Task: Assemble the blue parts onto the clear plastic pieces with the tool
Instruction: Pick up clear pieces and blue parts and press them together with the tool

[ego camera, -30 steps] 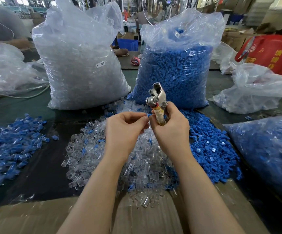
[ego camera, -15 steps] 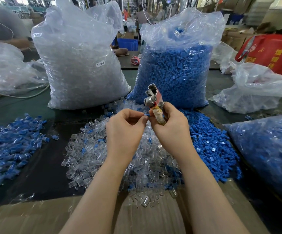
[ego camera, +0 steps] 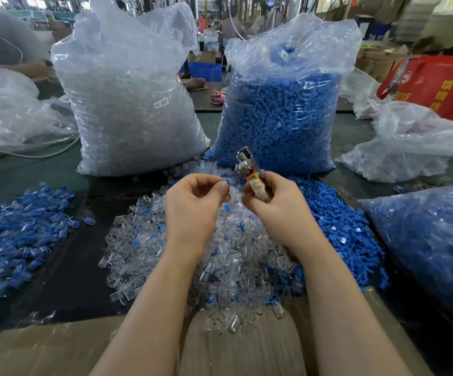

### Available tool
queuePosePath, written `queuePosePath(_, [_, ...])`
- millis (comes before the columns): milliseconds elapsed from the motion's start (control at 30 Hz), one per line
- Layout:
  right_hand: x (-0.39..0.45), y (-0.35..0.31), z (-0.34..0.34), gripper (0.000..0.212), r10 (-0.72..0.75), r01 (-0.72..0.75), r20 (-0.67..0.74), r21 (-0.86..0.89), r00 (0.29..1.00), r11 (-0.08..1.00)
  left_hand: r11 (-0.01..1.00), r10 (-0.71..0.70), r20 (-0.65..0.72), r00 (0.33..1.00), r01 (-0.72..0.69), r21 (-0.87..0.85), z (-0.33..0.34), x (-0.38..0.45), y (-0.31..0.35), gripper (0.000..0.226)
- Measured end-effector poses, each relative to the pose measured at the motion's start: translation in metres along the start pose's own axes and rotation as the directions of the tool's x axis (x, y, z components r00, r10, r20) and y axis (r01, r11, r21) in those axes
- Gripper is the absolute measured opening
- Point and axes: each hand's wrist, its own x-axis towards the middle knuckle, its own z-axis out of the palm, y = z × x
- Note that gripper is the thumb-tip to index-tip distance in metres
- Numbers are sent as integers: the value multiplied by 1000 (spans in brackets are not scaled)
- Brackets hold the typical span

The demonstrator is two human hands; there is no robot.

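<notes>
Both forearms reach forward over a heap of clear plastic pieces lying on the dark work surface and spilling onto a sheet of cardboard at the near edge. The left hand is raised above the heap with its fingers curled inward; thumb and fingertips pinch a small clear piece with a blue part at its top, held just beside the right hand. The right hand is wrapped around the tape-bound handle of the tool, whose metal head points upward and slightly away from the viewer; whether the tool's head touches the pinched piece cannot be told. To the right of the clear heap, and touching it, lies a heap of loose blue parts. Well apart on the left of the surface lies a spread of assembled blue-and-clear pieces. Behind the heaps stand two large plastic sacks side by side: the left sack is filled with clear pieces and bears a small white label reading SJ-017, and the right sack is filled with blue parts. A further bag of blue pieces lies at the right edge, a crumpled clear bag sits behind it, and a red bag with yellow lettering stands at the far right.
</notes>
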Motion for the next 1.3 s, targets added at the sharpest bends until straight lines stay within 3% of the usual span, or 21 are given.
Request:
queuePosePath(267, [-3, 5, -5, 7, 51, -48, 224, -16, 973, 999, 997, 10, 4, 1000, -10, -73, -4, 3, -1, 13])
queuePosePath(567, [-4, 3, -4, 7, 46, -41, 305, -22, 951, 999, 996, 34, 48, 998, -30, -84, -7, 5, 0, 16])
queuePosePath(1300, [-3, 1, -1, 12, 42, 5, 269, -171, 962, 985, 997, -2, 74, 997, 8, -74, -11, 6, -1, 8])
